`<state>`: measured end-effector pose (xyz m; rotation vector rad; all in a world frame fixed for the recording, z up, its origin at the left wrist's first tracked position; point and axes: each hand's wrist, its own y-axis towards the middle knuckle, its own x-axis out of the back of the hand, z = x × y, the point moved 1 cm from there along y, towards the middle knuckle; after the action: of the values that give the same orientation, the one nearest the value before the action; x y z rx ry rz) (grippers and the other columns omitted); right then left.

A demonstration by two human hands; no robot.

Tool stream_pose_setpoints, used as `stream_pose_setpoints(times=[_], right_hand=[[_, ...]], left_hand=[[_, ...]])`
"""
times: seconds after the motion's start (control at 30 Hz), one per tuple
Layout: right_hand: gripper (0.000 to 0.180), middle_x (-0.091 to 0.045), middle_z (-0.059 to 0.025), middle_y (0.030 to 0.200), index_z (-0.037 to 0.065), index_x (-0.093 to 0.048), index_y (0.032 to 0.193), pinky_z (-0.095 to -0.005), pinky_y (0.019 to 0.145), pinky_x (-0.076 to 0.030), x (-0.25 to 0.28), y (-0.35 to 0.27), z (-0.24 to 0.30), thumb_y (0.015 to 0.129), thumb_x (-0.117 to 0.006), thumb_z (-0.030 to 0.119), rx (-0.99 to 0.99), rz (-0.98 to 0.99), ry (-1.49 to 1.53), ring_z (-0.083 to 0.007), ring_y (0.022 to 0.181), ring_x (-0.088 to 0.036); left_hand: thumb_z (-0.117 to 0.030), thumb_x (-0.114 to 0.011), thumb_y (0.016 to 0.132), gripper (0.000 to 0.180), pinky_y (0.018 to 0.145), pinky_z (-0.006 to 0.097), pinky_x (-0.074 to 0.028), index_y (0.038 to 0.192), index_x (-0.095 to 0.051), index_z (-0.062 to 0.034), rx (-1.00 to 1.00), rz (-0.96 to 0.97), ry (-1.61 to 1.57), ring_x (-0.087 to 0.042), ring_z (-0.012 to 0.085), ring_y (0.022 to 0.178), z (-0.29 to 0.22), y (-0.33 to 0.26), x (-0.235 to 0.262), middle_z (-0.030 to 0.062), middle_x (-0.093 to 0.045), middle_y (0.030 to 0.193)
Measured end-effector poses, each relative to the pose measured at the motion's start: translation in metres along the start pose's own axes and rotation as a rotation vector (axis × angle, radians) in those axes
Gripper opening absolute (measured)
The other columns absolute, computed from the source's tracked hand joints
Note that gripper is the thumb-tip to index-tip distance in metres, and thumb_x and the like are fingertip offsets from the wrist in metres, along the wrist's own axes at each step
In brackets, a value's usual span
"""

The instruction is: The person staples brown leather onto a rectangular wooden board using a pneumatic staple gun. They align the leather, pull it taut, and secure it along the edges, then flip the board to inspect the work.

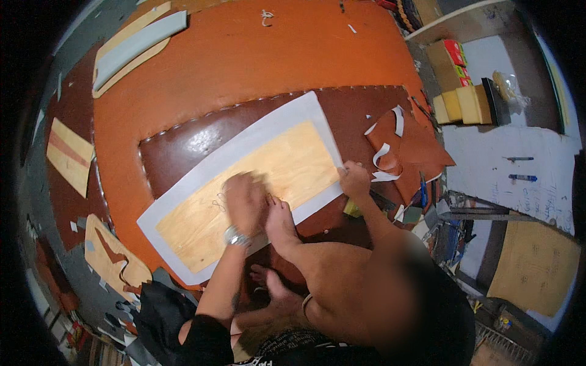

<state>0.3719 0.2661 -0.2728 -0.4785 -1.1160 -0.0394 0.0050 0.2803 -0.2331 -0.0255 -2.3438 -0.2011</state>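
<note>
A pale wooden panel [299, 161] with a curved long edge lies on a larger white sheet [215, 160], which shows as a border around it. My left hand [246, 198] is over the middle of the panel, smeared by motion, so its fingers are unclear. Dark looped marks [218, 201] appear on the wood beside it. At the right end, my right hand [355, 177] is closed around the edge of the white sheet, next to the panel's corner. My bare foot [282, 229] rests with its toes on the panel's near edge, close to the left hand.
Brown and orange leather-like covering [256, 55] spreads under the work. Rust-coloured scraps [415, 146] with white strips lie to the right, near blue-handled pliers [423, 190]. Wooden pieces [71, 157] are at left. A shelf at right holds yellow blocks [473, 105] and pens [522, 178].
</note>
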Motion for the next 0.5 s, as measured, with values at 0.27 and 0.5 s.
stream_pose_setpoints(times=[0.27, 0.5], right_hand=[[0.02, -0.069, -0.0204, 0.093, 0.003, -0.071, 0.097, -0.0556, 0.083, -0.054, 0.003, -0.03, 0.023, 0.092, -0.07, 0.022, 0.491, -0.185, -0.185, -0.0453, 0.093, -0.066], [0.03, -0.069, -0.022, 0.1, 0.003, -0.074, 0.109, -0.054, 0.087, -0.054, 0.031, -0.043, 0.007, 0.093, -0.078, 0.028, 0.261, -0.076, -0.074, -0.0443, 0.1, -0.067]], left_hand=[[-0.025, -0.051, 0.106, 0.051, 0.13, 0.071, -0.008, 0.157, -0.054, -0.0237, -0.635, 0.691, 0.347, -0.035, 0.0291, 0.16, -0.136, 0.07, -0.142, 0.0016, -0.057, 0.16], [-0.031, -0.059, 0.103, 0.053, 0.13, 0.073, -0.009, 0.156, -0.057, -0.028, -0.647, 0.699, 0.392, -0.035, 0.0193, 0.16, -0.095, 0.054, -0.148, -0.0097, -0.052, 0.164]])
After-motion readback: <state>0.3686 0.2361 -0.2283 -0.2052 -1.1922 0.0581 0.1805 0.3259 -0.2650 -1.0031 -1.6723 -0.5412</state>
